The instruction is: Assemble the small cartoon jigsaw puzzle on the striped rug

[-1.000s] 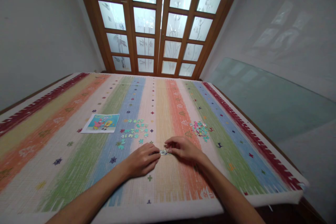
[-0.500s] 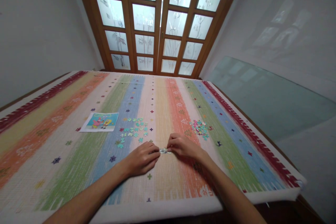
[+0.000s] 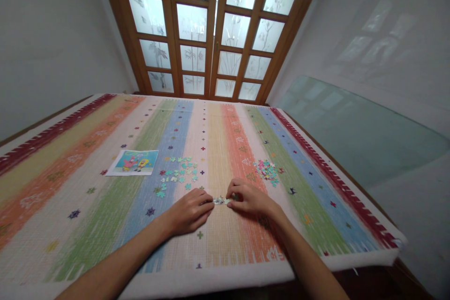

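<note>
A short strip of joined jigsaw puzzle pieces (image 3: 220,201) lies on the striped cloth between my two hands. My left hand (image 3: 191,209) rests at its left end, fingers curled together on the edge. At the right end, my right hand (image 3: 250,200) has its thumb and forefinger closed on the strip's edge, the thumb lower and the forefinger above. The piece under those fingertips is partly hidden. Loose teal puzzle pieces (image 3: 181,179) are spread beyond my left hand. A heaped pile of mixed puzzle pieces (image 3: 267,171) sits beyond my right hand.
A printed cartoon picture (image 3: 135,163) lies flat at the left of the loose pieces. The striped cloth (image 3: 116,225) covers the wide surface, whose white near edge (image 3: 211,282) runs below my forearms. Glazed wooden doors (image 3: 211,47) stand at the far end, and a glass panel leans at the right.
My right hand has shifted slightly right, its thumb and forefinger showing more gap between them. More of the strip's right end shows. My left hand stays nearly still.
</note>
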`<state>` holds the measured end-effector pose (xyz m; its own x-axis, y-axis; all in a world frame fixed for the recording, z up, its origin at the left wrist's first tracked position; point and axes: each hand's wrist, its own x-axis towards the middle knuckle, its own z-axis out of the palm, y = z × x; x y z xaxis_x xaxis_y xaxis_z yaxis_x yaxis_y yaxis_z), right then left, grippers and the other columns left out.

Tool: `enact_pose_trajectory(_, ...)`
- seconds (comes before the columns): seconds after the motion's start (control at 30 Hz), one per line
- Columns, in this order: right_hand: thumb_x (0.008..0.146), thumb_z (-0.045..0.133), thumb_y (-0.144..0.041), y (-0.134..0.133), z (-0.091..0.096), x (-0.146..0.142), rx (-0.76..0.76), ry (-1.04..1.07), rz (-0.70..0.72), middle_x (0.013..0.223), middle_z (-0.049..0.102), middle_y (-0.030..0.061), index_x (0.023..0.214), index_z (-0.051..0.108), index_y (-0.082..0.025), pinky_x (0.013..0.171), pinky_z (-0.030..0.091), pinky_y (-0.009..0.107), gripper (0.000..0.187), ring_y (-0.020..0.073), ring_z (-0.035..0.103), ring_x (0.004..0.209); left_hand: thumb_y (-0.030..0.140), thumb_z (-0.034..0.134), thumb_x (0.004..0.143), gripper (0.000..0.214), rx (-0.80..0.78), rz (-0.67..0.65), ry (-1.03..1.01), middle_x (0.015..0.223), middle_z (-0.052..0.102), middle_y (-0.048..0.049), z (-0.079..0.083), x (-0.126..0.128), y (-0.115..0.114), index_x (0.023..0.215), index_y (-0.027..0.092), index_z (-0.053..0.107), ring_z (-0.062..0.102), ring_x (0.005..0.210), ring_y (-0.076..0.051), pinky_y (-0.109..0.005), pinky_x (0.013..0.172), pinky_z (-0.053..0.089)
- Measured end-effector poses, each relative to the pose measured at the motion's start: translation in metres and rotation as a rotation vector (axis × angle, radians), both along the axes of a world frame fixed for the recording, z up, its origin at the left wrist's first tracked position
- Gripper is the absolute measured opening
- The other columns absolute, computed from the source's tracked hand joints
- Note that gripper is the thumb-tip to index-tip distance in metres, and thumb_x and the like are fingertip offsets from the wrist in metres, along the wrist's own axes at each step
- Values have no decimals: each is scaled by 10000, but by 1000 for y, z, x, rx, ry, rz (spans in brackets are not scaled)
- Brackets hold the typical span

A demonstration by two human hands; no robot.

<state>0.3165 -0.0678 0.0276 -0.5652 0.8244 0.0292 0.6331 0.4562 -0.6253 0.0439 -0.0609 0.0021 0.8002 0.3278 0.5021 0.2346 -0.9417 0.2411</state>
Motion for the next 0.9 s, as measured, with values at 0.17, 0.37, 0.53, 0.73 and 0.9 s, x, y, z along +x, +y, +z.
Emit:
enact_pose_trajectory(0.17,825,743,-122,-2,-1,-1,24,39,-13,917,623,41,907,747,-168,793,471,294,94,174,598,858,138,456,1035,235,0,-8,7,1027,703,-117,-1,0,0,1133,140,669,619,914,-231,-407,841,530)
enact_pose_trajectory(0.37,832,719,-118,-5,-1,-5,63,27,-31,904,616,40,918,752,-171,807,476,304,106,182,601,869,132,465,1028,230,2,-6,0,1023,702,-111,-1,0,0,1141,145,664,620,913,-230,-399,836,526)
enact_pose_trajectory(0.53,843,718,-124,-7,-2,-7,85,36,-27,953,633,56,936,767,-186,852,488,326,122,201,616,929,127,465,1025,227,8,-4,-2,1012,702,-110,2,1,0,1127,148,667,616,903,-228,-399,833,521)
enact_pose_trajectory(0.73,842,710,-124,-8,-3,-9,108,40,-14,962,638,62,904,774,-190,861,492,333,111,208,621,933,132,463,1025,220,8,1,7,1007,699,-110,3,0,-1,1103,146,668,613,911,-230,-397,838,521)
enact_pose_trajectory(0.9,849,702,-135,-4,-2,-9,107,33,19,944,645,62,907,792,-195,842,481,330,122,209,618,933,132,452,1028,222,17,-4,24,1003,696,-106,3,1,0,1103,146,660,613,911,-233,-398,840,513)
